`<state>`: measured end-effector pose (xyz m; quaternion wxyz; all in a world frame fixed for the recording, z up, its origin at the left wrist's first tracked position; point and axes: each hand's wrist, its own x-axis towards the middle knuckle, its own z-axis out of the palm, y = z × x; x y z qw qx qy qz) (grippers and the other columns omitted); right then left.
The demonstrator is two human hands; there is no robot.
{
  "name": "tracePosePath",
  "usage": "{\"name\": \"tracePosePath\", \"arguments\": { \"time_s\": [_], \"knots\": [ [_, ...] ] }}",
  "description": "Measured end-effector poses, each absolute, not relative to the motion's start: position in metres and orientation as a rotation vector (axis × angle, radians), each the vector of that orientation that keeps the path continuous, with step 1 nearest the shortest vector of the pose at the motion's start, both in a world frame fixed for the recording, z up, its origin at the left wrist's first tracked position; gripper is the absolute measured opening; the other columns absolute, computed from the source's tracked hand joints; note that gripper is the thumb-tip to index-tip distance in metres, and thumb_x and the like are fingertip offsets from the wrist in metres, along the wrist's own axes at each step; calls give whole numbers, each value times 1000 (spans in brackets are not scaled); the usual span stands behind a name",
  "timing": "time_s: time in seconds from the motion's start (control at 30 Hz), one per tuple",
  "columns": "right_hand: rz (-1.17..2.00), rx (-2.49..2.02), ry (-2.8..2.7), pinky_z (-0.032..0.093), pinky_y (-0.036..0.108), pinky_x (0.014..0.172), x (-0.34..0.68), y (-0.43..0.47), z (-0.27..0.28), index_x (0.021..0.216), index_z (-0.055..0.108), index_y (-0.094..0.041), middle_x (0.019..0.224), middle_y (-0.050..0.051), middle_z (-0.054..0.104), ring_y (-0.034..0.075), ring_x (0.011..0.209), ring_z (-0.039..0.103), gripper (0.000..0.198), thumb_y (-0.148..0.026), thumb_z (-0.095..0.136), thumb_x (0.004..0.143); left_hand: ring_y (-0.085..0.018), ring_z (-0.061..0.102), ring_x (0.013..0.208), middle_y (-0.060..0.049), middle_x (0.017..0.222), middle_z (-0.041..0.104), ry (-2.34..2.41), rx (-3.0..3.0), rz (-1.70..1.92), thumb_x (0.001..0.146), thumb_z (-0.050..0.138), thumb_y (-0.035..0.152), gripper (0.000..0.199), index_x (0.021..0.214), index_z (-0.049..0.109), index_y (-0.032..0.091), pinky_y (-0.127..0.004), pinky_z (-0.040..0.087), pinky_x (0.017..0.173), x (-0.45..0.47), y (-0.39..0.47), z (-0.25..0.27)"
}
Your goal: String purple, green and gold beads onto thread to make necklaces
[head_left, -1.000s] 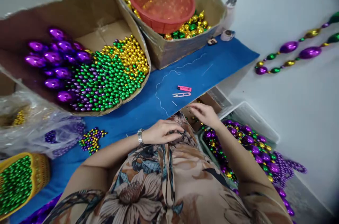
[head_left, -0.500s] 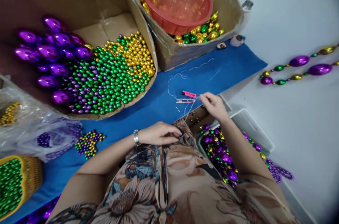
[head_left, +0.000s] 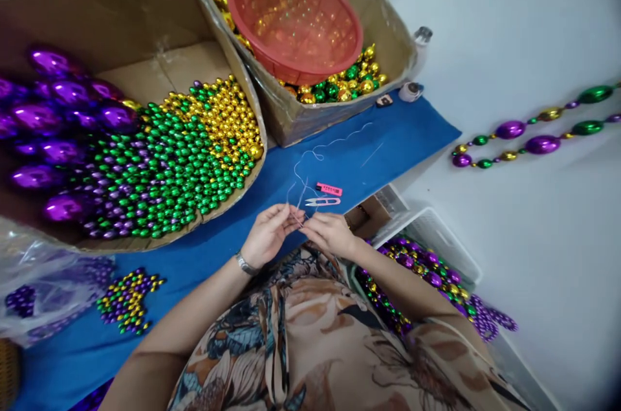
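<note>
My left hand and my right hand meet at the near edge of the blue-covered table. Both are closed, fingertips pinched on thin whitish thread. Strands stick up from between the fingers, and one long piece curls away across the cloth. Just beyond my right hand lie pink-handled thread snips, points to the left. A pink lighter with a black end rests right behind them.
A cardboard box of purple, green and gold beads stands at left. Behind it, another box holds a red basket. Loose beads lie at lower left. Bead strings fill a bin at right. A necklace hangs on the wall.
My right hand has come left from beside the snips to meet my left hand. My left hand has risen from my lap, and both now pinch the thread. The view has shifted.
</note>
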<state>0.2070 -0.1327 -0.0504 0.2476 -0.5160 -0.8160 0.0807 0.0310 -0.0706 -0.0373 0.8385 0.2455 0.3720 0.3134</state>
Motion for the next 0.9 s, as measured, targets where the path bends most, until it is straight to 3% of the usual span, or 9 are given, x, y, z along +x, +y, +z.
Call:
{"name": "tracePosePath", "arguments": {
  "time_s": [0.2,0.37,0.5,0.6,0.67,0.73,0.83,0.9],
  "knots": [
    [733,-1260,-2156,40,21,64,229,-112,-55,82,62,-18,72,1,60,10,67,55,36,-38,39,101,-16,69,75,0,71,67,801,462,783,70,83,32,30,85,63,15,-35,58,82,18,-49,-29],
    [834,-1190,-2198,41,23,65,245,-100,-57,78,62,-17,70,1,60,11,68,56,34,-36,43,100,-10,60,59,3,64,60,835,534,862,70,82,32,29,83,62,15,-29,58,67,18,-45,-25],
    [975,-1130,-2271,44,25,67,250,-93,-59,83,67,-18,74,2,63,12,71,58,33,-36,44,99,-2,41,45,3,63,57,901,574,882,71,81,34,30,82,63,13,-16,41,45,14,-43,-26],
    [1133,-1069,-2315,49,26,75,264,-89,-53,100,69,-20,93,4,69,13,84,63,30,-40,47,98,1,31,41,3,64,56,946,602,898,70,81,35,31,81,64,13,-12,28,39,8,-41,-28],
    [1047,-1217,-2253,50,27,79,285,-83,-50,111,68,-21,105,6,70,14,93,64,32,-42,48,97,2,29,40,3,66,58,967,631,907,69,82,35,31,82,64,13,-12,26,38,5,-40,-29],
    [755,-1565,-2148,50,28,79,315,-73,-49,115,67,-22,107,7,70,16,94,64,34,-42,46,97,2,33,41,2,72,60,971,651,916,69,82,35,30,83,65,13,-12,30,38,3,-39,-29],
    [176,-2192,-2077,46,32,73,363,-58,-57,119,65,-19,110,12,68,21,94,62,35,-31,40,98,-4,51,52,0,80,64,951,669,917,70,82,34,28,83,66,15,-18,47,47,3,-39,-26],
    [-15,-2408,-2225,41,33,70,386,-51,-68,126,61,-18,116,14,66,24,96,59,38,-20,37,96,-9,61,63,-1,82,65,937,674,933,70,82,33,27,82,66,16,-25,57,61,3,-40,-20]
  ]
}}
